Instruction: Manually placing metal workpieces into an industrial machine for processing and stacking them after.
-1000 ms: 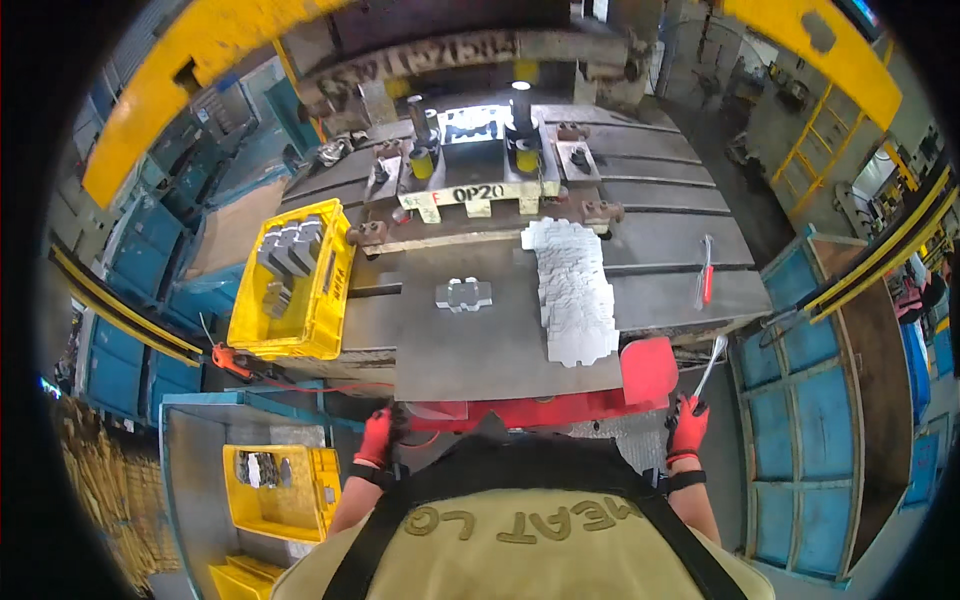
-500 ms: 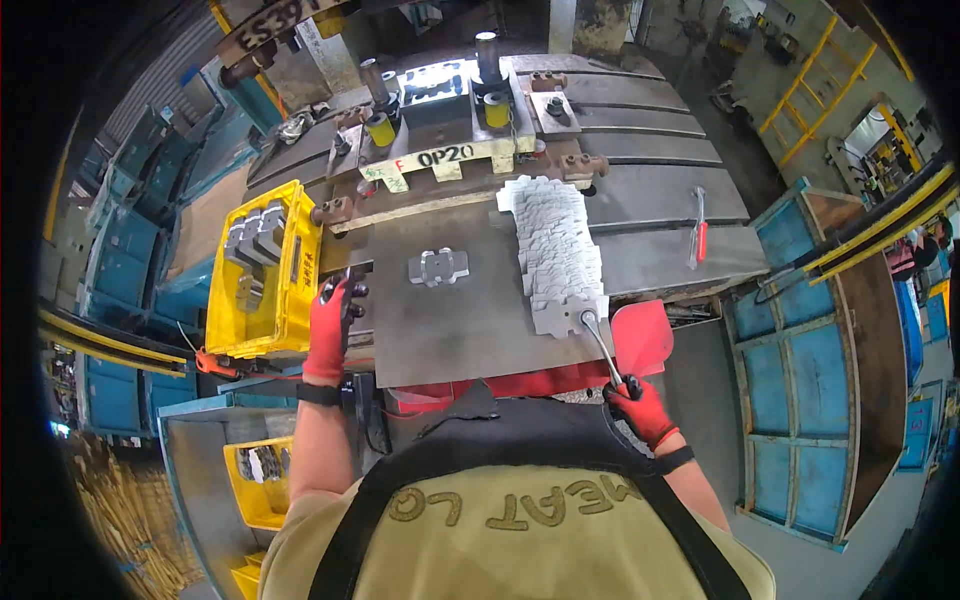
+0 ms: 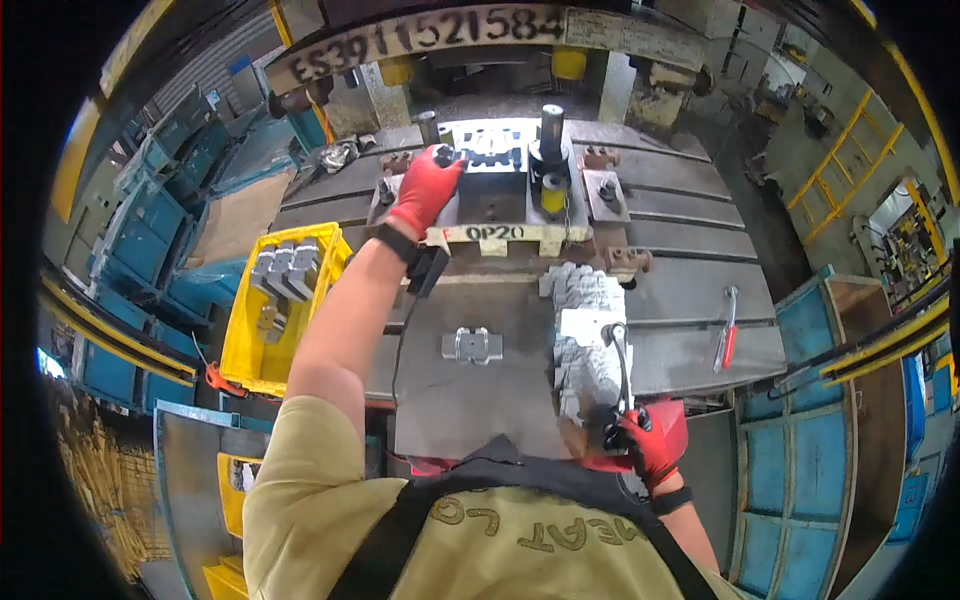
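Note:
My left hand [image 3: 428, 183], in a red glove with dark fingertips, reaches to the left side of the die [image 3: 480, 236] on the press bed. Its fingertips are by the metal part [image 3: 490, 157] on the die; whether they grip it I cannot tell. My right hand [image 3: 650, 440], gloved alike, is closed around a long metal tool with a round head [image 3: 621, 365]. That head is at a flat metal plate [image 3: 588, 324] over the overlapping row of plates [image 3: 583, 375]. A single shaped metal part [image 3: 472, 345] lies on the flat sheet [image 3: 470, 410].
A yellow bin [image 3: 240, 345] with metal parts stands on the left. A red-handled tool [image 3: 727, 335] lies on the slotted bed at the right. Beyond the die, the upper press beam [image 3: 440, 45] spans the view. A blue crate [image 3: 795, 440] stands at the right.
My left hand has moved from beside the yellow bin forward to the die. The round-headed tool now has a plate at its head, farther up the row. The whole view has shifted.

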Available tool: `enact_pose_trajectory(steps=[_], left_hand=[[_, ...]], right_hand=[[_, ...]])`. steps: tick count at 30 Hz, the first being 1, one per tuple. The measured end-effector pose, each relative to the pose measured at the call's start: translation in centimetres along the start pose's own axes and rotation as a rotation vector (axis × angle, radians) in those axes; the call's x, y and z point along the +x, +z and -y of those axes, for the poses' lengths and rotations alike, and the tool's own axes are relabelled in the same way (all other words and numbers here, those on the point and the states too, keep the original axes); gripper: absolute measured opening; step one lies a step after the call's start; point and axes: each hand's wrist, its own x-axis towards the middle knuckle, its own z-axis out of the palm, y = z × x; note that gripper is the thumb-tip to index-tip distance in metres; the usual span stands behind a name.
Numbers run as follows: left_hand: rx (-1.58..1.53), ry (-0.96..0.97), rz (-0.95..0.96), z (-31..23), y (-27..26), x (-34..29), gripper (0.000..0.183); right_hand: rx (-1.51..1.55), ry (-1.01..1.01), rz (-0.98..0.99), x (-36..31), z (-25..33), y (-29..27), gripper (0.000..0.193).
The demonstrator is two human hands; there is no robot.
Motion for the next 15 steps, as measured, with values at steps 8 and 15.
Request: enact_pose_trajectory(steps=[8,15], left_hand=[[0.480,-0.085,0.020,1.0,5.0,7.1,0.043],[-0.085,0.140,-0.130,0.7,4.1,9.9,0.021]], right_hand=[[-0.131,-0.035,-0.013,0.5,-1.3,-0.7,0.011],[-0.264,-0.115,-0.079,0.0,-1.3,0.0,0.009]])
